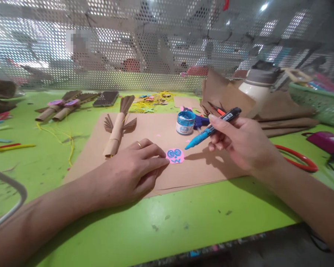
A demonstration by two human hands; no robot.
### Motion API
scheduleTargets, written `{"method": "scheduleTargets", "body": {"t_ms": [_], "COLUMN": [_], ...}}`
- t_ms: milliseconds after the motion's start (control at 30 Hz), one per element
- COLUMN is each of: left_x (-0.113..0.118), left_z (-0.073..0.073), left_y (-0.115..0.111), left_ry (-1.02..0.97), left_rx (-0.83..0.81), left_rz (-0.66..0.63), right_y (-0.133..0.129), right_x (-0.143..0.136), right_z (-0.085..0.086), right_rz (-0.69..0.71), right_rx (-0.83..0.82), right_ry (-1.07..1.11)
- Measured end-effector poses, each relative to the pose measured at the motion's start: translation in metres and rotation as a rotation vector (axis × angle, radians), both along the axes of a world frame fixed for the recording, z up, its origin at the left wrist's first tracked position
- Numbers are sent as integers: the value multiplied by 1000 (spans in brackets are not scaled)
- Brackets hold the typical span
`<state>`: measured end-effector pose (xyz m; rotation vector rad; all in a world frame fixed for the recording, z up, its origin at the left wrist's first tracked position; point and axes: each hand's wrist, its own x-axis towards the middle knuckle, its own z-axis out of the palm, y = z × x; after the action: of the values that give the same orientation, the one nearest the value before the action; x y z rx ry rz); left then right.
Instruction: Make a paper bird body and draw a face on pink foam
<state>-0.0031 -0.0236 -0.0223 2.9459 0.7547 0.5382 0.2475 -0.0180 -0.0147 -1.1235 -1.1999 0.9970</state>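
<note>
A small pink paper face (175,156) with blue painted eyes and mouth lies on brown paper sheets (153,128). At its left edge, the fingertips of my left hand (141,165) press it down, fingers bent and close together. My right hand (236,141) is closed around a black marker (214,128) whose front end is coated blue. Its tip points down-left, just above and right of the pink face, apart from it. Behind stands an open jar of blue paint (185,123). To the left lies a rolled brown paper figure (117,131) with pleated wings and tail.
Two similar rolled figures (61,109), a phone (106,99) and tangled yellow string (156,101) lie farther back. Folded brown paper (286,111), a white bottle (257,83), a green basket (320,100) and orange scissor handles (297,158) are at right. A perforated screen (161,44) stands behind.
</note>
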Motion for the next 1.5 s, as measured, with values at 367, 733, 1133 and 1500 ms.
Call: {"method": "scheduleTargets", "body": {"t_ms": [367,733,1133,1500], "left_x": [-1,-3,-7,-8], "left_z": [0,1,1,-5], "left_y": [1,-1,-8,-5], "left_ry": [4,11,-31,-24], "left_rx": [-31,-60,20,37], "left_rz": [-17,-20,0,4], "right_y": [4,6,21,72], "right_x": [11,14,9,-12], "right_z": [2,6,20,6], "right_rz": [-14,5,-58,-55], "right_rx": [60,99,155,5], "right_ry": [92,201,134,-161]}}
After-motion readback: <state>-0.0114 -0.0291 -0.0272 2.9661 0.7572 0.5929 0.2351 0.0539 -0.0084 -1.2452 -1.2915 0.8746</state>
